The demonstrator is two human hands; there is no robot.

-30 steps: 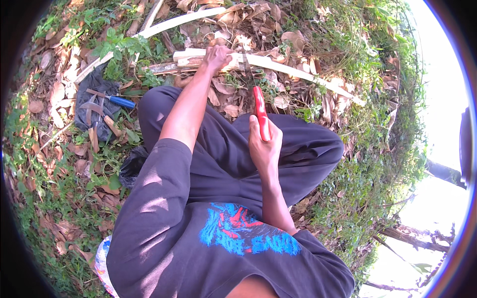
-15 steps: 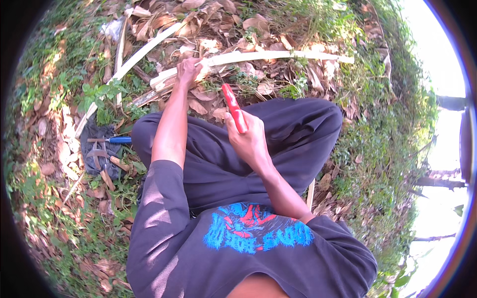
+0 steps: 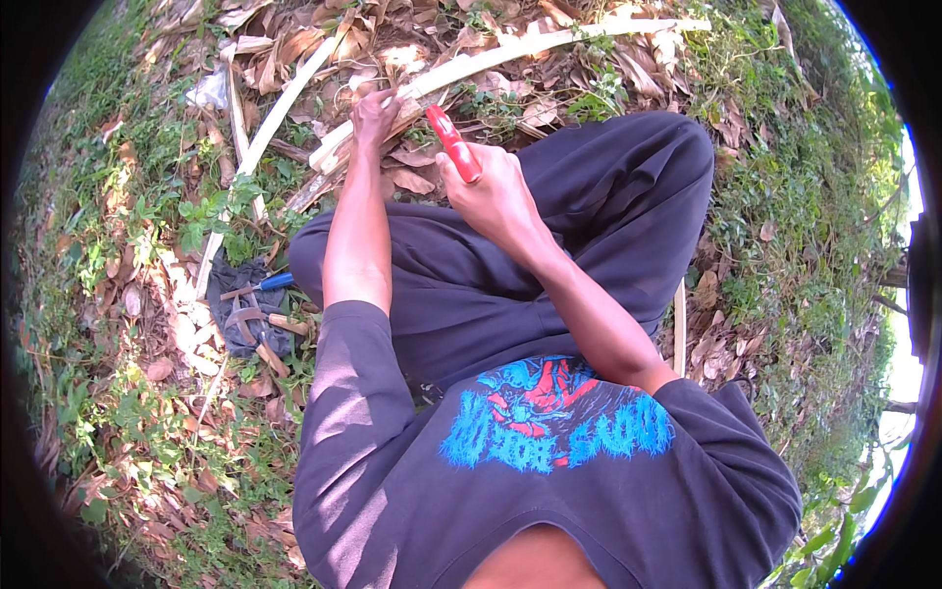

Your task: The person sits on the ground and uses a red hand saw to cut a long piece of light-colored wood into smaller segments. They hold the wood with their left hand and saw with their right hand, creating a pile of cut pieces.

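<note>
The red-handled tool [image 3: 453, 145] is held out in front of the person's crossed legs [image 3: 633, 187], its long axis on a slant: front end up and leftward, butt down in the right hand [image 3: 496, 196], whose grip is wrapped firmly round it. I can't make out its blade from here. Just ahead lies a curved pale wood strip [image 3: 549, 44], stretching lengthwise from lower left to upper right, so the handle points at it, crosswise. The left hand [image 3: 375, 118] is bunched over the strip's nearer end; how closed that grip is, I cannot tell. Over to the left, a blue-handled tool [image 3: 278, 282] and wooden-handled tools [image 3: 287, 323] lie on a dark plastic bag [image 3: 240, 344].
</note>
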